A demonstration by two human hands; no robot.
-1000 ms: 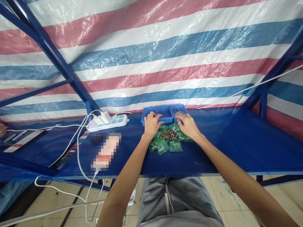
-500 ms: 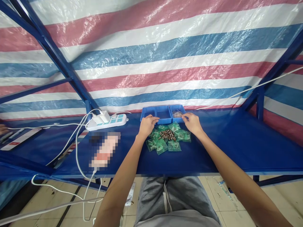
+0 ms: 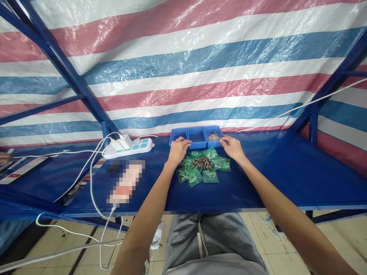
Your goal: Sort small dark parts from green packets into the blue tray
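A blue three-compartment tray [image 3: 197, 145] stands at the back of the table, its right compartment holding clear plastic bags [image 3: 213, 136]. Fingers of my left hand [image 3: 178, 150] are bent over the tray's front left corner. At the front right corner, my right hand [image 3: 232, 147] has its fingertips closed on the rim; whether they also touch a bag I cannot tell. Just in front of the tray lie several green bags [image 3: 210, 176] with small pale pin-like pieces inside. Among these bags sits a heap of small brownish metal pieces [image 3: 202, 163].
Left of the tray is a white power strip [image 3: 129, 148] with plugs and cables. A blurred-out phone-like object [image 3: 126, 185] lies on the blue table [image 3: 286, 175], joined to a white cable. A tablet-like device [image 3: 23, 170] and part of another person's hand [image 3: 5, 157] are at far left.
The view has shifted slightly. Both hands stay at the tray's front corners, and the bags and metal pieces lie as before.
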